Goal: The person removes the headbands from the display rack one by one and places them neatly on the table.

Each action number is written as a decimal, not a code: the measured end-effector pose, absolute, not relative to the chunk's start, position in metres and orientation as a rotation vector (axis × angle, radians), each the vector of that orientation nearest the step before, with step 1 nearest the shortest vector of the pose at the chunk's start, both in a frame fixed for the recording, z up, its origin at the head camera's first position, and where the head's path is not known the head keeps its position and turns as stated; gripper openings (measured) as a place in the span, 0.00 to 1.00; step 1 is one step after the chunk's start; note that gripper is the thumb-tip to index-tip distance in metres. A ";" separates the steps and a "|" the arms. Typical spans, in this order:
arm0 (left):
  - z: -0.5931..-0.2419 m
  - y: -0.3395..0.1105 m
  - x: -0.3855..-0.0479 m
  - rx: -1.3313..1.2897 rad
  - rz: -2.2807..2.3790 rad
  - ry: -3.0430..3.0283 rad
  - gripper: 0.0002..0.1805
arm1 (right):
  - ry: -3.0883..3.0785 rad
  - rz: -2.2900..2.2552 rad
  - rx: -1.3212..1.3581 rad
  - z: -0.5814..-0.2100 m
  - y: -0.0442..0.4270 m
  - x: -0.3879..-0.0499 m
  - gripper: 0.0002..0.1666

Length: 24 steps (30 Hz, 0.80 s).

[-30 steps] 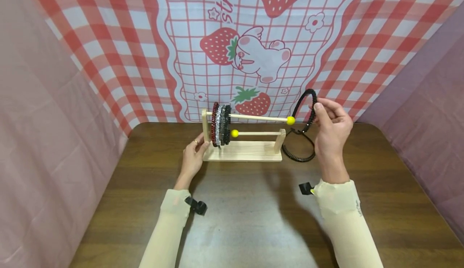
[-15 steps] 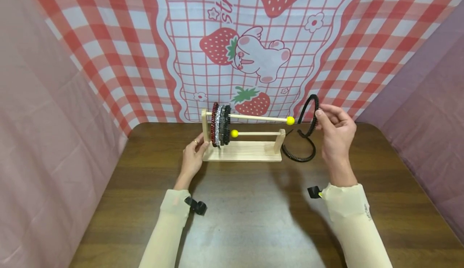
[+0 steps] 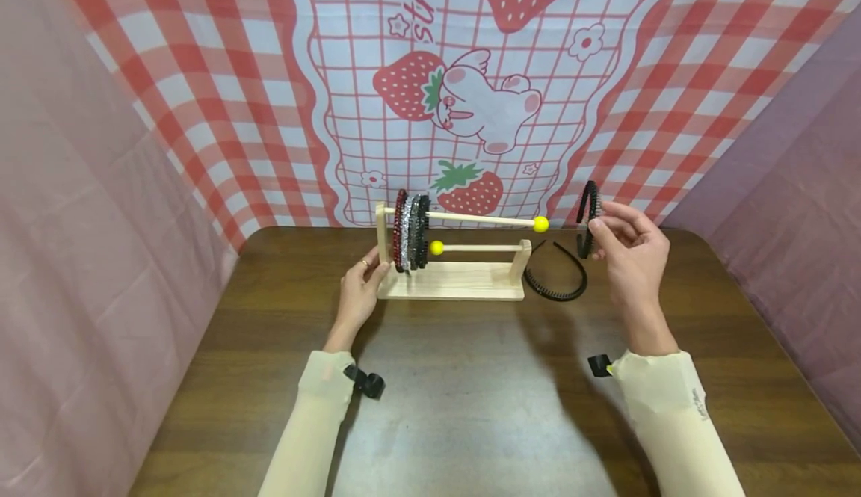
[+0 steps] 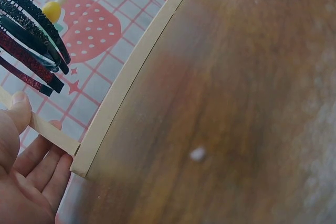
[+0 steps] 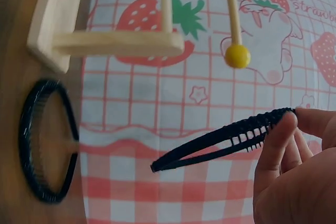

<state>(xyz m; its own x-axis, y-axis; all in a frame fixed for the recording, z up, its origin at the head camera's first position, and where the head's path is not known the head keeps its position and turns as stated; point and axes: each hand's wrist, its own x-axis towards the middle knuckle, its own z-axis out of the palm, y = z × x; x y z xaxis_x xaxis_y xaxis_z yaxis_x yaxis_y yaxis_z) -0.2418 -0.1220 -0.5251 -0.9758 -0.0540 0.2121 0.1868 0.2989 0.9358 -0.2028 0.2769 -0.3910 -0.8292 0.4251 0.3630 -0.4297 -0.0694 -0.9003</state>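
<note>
By the left hand (image 3: 359, 288), the left upright of a pale wooden stand (image 3: 464, 282) is gripped between thumb and fingers, and just right of that hand, red, silver and black headbands (image 3: 412, 232) are carried on the upper rod (image 3: 480, 219), tipped by a yellow ball (image 3: 541, 224). Nearer the right hand, a curved black toothed headband (image 3: 558, 297) is laid on the brown wooden table (image 3: 430, 407); another black toothed headband (image 5: 220, 134) is pinched aloft by the right hand (image 3: 635, 258), clear of the ball.
</note>
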 end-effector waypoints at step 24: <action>-0.527 -0.122 -0.242 -0.136 -1.724 -2.348 0.27 | -1.946 1.567 -0.068 -0.425 0.310 -0.198 0.18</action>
